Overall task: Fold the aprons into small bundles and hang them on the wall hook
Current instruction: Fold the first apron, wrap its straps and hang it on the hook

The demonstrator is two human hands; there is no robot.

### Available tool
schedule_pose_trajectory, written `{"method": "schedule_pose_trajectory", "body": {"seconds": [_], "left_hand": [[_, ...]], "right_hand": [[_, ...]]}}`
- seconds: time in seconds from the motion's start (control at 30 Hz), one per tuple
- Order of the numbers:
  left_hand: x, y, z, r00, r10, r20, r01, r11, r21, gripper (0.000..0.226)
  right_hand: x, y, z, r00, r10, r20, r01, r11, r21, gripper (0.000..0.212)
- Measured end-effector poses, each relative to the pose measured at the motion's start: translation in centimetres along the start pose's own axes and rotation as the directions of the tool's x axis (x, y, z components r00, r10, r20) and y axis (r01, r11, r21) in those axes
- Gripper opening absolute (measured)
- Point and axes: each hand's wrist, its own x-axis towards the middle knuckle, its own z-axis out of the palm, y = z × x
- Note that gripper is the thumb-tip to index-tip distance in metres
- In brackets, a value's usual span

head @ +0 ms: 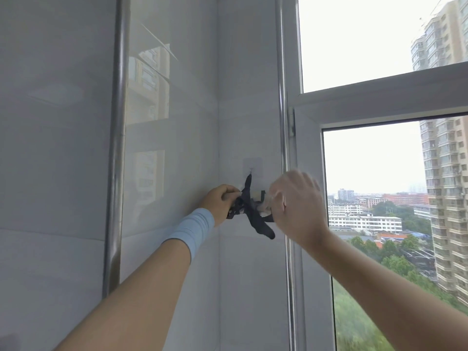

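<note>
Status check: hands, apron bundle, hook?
Left hand shut on apron bundle. Right hand at the bundle's other side, blurred, grip unclear. Dark strap reaches up to wall hook. Nothing in the way.

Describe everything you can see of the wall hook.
The wall hook is a clear, square stick-on pad, seemingly plastic, with a small prong at its middle. It sits flat on the pale tiled wall beside the window frame. A dark strap hangs from the prong. Neither hand touches the pad itself.

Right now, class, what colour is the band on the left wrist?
Light blue band, seen in the head view.
</note>
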Motion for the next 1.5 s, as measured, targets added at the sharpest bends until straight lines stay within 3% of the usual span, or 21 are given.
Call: {"method": "schedule_pose_trajectory", "body": {"seconds": [0.07,0.13,0.2,0.3,0.5,0.6,0.8,0.87,0.97,1.03,1.2,1.33,1.43,1.5], "left_hand": [[0.1,0.2,-0.2,0.999,-0.014,0.038,0.014,1.0,-0.002,0.015],[0.2,0.4,-0.1,0.997,-0.035,0.074,0.036,0.999,-0.022,0.016],[0.0,0.6,0.1,0.995,-0.043,0.085,0.047,0.998,-0.048,0.018],[0.0,-0.2,0.8,0.999,-0.024,0.048,0.02,0.997,0.076,0.023],[-0.2,-1.0,2.7,0.996,0.053,0.068,-0.069,0.963,0.26,0.035],[0.1,-1.7,3.0,0.995,0.057,0.078,-0.081,0.933,0.35,0.035],[-0.4,-2.5,2.5,0.988,0.149,-0.048,-0.121,0.922,0.368,0.027],[-0.7,-2.4,2.3,0.985,0.168,-0.04,-0.137,0.902,0.41,0.027],[-1.6,-1.8,2.1,0.996,0.077,0.043,-0.087,0.929,0.359,0.03],[-2.2,-1.5,1.5,0.998,0.06,0.027,-0.066,0.937,0.342,0.038],[-5.8,-0.2,0.0,0.955,0.194,-0.226,-0.127,0.952,0.279,0.03],[-11.3,-0.5,0.9,0.946,0.139,-0.293,-0.096,0.983,0.156,0.016],[-15.7,-2.2,3.0,0.983,0.054,-0.176,-0.038,0.995,0.097,0.013],[-19.1,-3.8,5.0,0.998,0.009,-0.067,-0.003,0.995,0.1,0.011]], "right_hand": [[2.5,0.9,0.8,0.969,0.23,0.09,-0.238,0.967,0.089,0.024],[3.9,1.5,2.1,0.873,0.286,0.395,-0.335,0.94,0.06,0.029],[4.4,1.3,3.2,0.75,0.228,0.621,-0.285,0.958,-0.007,0.03],[3.4,1.0,5.2,0.649,0.145,0.747,-0.059,0.988,-0.14,0.023],[-2.2,1.3,6.0,0.793,0.245,0.558,-0.182,0.969,-0.167,0.018],[-2.5,0.7,5.4,0.76,0.312,0.57,-0.266,0.95,-0.164,0.018],[-1.1,1.4,4.9,0.795,0.249,0.553,-0.157,0.965,-0.209,0.03],[-0.8,1.8,5.0,0.763,0.218,0.609,-0.117,0.972,-0.202,0.032],[-0.4,1.9,5.1,0.672,0.247,0.698,-0.138,0.968,-0.209,0.035],[0.2,1.8,4.5,0.661,0.267,0.701,-0.17,0.963,-0.206,0.039],[0.3,0.4,-1.0,0.799,0.378,0.467,-0.398,0.916,-0.061,0.038],[-3.7,-1.6,-5.0,0.852,0.433,0.294,-0.454,0.891,0.003,0.026],[-9.0,-3.6,-7.0,0.811,0.474,0.343,-0.51,0.86,0.017,0.022],[-13.5,-4.9,-7.9,0.717,0.504,0.482,-0.559,0.828,-0.034,0.022]]}}
